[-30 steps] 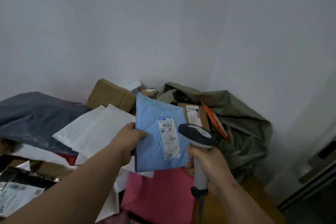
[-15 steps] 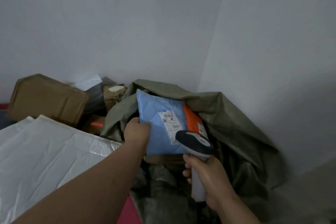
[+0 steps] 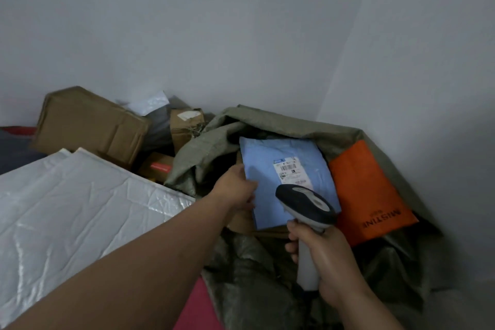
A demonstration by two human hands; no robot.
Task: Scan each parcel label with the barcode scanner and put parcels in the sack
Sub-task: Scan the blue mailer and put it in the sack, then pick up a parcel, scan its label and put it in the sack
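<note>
A light blue parcel (image 3: pixel 289 158) with a white barcode label (image 3: pixel 290 170) lies label-up inside the open olive-green sack (image 3: pixel 267 122), on top of a brown box. My left hand (image 3: pixel 235 187) holds the parcel's left edge, thumb on top. My right hand (image 3: pixel 325 260) grips the pale handle of the barcode scanner (image 3: pixel 305 205). The scanner's dark head hovers over the parcel's lower right corner. An orange parcel (image 3: pixel 367 190) lies in the sack to the right of the blue one.
A large white padded mailer (image 3: pixel 67 209) lies at the left. Brown cardboard boxes (image 3: pixel 88 126) and a smaller box (image 3: pixel 184 123) sit behind it against the wall. A pink parcel (image 3: pixel 192 308) shows at the bottom. The sack fills the room's corner.
My left hand has carried the blue parcel from in front of me to the right and down into the sack, where it now lies flat. The scanner stayed in my right hand.
</note>
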